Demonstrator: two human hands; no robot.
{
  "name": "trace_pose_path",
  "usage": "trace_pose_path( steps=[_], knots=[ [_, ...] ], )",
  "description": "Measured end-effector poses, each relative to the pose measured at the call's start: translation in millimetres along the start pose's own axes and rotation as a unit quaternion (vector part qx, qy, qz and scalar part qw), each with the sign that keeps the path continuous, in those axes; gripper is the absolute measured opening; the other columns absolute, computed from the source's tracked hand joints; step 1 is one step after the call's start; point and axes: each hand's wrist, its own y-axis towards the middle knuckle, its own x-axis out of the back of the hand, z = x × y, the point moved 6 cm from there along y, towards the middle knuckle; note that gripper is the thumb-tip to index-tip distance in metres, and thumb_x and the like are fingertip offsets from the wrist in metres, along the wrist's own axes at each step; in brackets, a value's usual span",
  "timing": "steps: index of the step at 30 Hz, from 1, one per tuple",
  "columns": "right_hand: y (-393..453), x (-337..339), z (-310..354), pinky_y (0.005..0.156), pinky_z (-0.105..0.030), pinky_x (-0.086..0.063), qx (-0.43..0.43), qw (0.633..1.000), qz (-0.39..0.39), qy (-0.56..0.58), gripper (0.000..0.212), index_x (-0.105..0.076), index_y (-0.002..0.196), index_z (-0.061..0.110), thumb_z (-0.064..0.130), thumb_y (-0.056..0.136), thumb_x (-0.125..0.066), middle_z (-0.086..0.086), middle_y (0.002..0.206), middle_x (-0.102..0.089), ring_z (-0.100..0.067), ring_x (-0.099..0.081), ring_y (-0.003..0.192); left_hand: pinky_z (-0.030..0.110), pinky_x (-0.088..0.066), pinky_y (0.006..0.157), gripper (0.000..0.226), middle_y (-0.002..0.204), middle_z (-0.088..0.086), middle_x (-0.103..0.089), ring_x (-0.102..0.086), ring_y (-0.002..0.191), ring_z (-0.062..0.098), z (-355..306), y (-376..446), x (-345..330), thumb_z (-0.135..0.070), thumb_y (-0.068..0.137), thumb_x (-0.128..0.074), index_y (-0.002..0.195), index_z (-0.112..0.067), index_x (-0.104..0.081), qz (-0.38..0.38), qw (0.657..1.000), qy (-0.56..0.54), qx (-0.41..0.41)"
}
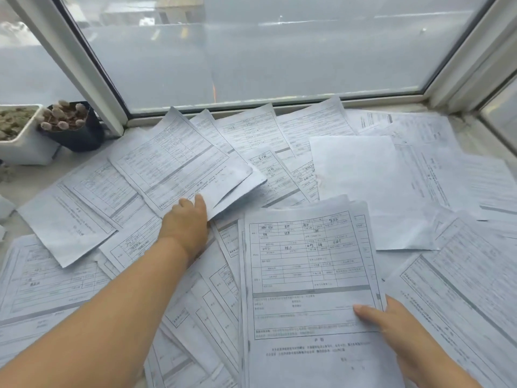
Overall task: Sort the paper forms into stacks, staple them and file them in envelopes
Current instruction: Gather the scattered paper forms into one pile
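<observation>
Your left hand (186, 219), at the center of the frame, pinches the lower edge of a lifted form (179, 161) between thumb and fingers. Your right hand (391, 329), at the lower right, clamps a stack of forms (307, 275), thumb on top. Loose forms (419, 152) cover the windowsill (33, 177); 2 plant pots (75, 130) stand upper left.

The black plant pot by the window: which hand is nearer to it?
Left. The left hand grips a form out in the middle, right of the black plant pot. The right hand holds a stack of forms near the person.
</observation>
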Motion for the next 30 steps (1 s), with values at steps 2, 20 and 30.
trace_pose_path(
  steps=[2, 20, 30],
  knots=[
    [-1, -2, 1, 0.086, -0.047, -0.054, -0.009, 1.000, 0.025, 0.014, 0.023, -0.067, 0.110, 0.009, -0.001, 0.093, -0.055, -0.010, 0.098, -0.076, -0.030, -0.072, 0.092, 0.028, -0.044, 0.072, 0.056, 0.127, 0.013, -0.047, -0.053, 0.101, 0.025, 5, 5, 6, -0.008, 0.091, -0.043, 0.144, -0.006, -0.024, -0.012, 1.000, -0.018, 0.001],
    [-3, -38, 17, 0.093, -0.048, -0.047, -0.085, 0.977, 0.140, 0.134, 0.051, -0.069, 0.117, 0.009, 0.052, 0.092, -0.055, -0.018, 0.114, -0.070, -0.036, -0.068, 0.105, 0.021, -0.056, 0.066, 0.052, 0.116, -0.002, -0.070, -0.071, 0.096, 0.013, -111, -240, -23, -0.045, 0.072, -0.061, 0.118, -0.023, -0.051, -0.128, 0.890, -0.250, -0.358],
    [9, -8, 28, 0.086, -0.044, -0.053, -0.009, 0.993, -0.037, 0.115, 0.054, -0.066, 0.114, 0.002, 0.024, 0.068, -0.084, -0.013, 0.090, -0.075, -0.036, -0.069, 0.094, 0.025, -0.033, 0.111, 0.030, 0.135, -0.024, -0.047, -0.042, 0.126, -0.008, -2, -242, -21, -0.034, 0.094, -0.055, 0.121, -0.047, -0.050, -0.055, 0.671, -0.726, 0.140]
  ],
)
